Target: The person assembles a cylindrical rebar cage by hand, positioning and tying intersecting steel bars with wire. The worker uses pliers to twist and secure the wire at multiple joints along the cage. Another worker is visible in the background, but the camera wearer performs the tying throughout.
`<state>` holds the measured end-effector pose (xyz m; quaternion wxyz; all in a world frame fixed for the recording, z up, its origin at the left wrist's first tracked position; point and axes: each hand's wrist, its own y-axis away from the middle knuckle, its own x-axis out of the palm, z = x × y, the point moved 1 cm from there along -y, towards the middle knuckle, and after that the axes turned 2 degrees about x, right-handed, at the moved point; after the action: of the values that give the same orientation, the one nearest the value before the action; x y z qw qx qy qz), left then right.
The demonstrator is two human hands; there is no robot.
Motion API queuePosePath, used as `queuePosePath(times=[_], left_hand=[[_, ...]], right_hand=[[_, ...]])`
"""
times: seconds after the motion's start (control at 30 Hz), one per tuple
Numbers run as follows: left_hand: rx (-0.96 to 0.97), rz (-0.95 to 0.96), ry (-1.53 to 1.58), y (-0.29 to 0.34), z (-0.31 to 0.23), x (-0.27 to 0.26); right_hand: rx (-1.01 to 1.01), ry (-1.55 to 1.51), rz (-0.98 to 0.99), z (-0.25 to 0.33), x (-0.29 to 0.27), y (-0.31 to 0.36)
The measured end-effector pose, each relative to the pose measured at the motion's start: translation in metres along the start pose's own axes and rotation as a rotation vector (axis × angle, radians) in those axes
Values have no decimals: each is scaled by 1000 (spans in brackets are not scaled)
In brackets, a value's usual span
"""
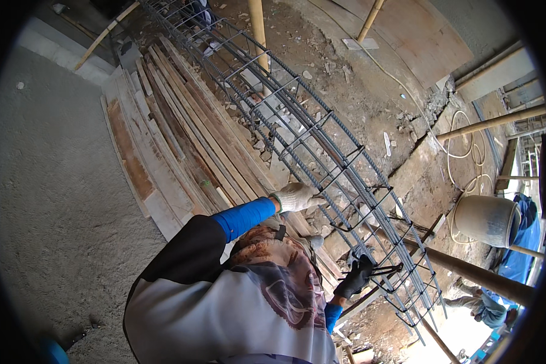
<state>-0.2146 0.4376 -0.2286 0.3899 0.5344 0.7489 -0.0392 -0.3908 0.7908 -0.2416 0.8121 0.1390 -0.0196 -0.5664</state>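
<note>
A long rebar cage point(324, 124) runs slantwise from the far left to the near right, its dark ribbed bars ringed by square stirrups. My left hand point(297, 197), in a white knit glove, has its fingertips closed at the cage's near edge bar. Lower down, close to the cage's right end, my right hand point(356, 276) wears a black glove. It is closed around a dark two-armed tool like pincers point(385, 270), which reaches in among the bars. The tool's tip is hard to make out against the steel.
Long wooden planks point(182, 121) lie stacked at the left beside a grey concrete surface point(54, 170). Bamboo poles point(479, 273) cross near the cage. A barrel point(485, 219), coiled hose point(461, 155) and another person point(488, 310) are at the right. Rubble covers the ground.
</note>
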Motion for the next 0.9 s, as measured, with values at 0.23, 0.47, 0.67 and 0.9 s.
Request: queuePosePath(times=[0.23, 0.47, 0.67, 0.9], left_hand=[[-17, -5, 6, -1, 3, 4], [6, -84, 25, -1, 5, 15], [18, -116, 51, 1, 2, 15], [-24, -54, 47, 9, -10, 0]], right_hand=[[16, -20, -55, -19, -2, -15], [14, -96, -51, -19, 8, -24], [-85, -250, -93, -29, 7, -28], [-69, -196, -143, -52, 0, -39]])
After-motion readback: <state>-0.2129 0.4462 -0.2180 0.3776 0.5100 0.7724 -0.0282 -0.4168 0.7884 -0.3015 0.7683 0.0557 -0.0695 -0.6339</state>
